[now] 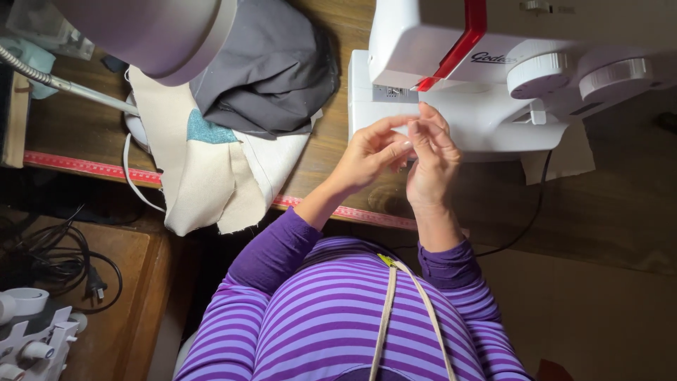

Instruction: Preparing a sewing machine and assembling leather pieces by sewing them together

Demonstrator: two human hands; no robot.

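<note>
My left hand (368, 154) and my right hand (431, 156) are raised together in front of a white sewing machine (486, 77) with a red stripe. The fingertips of both hands pinch toward each other just below the machine's needle area. Whatever they pinch is too small to make out. My sleeves are purple and my top is purple striped.
Cream fabric pieces (204, 169) and a dark grey cloth (271, 67) lie on the wooden table at the left. A lamp head (151, 32) hangs above them. A red measuring tape (92, 168) runs along the table edge. Black cables (60, 257) lie on a lower surface.
</note>
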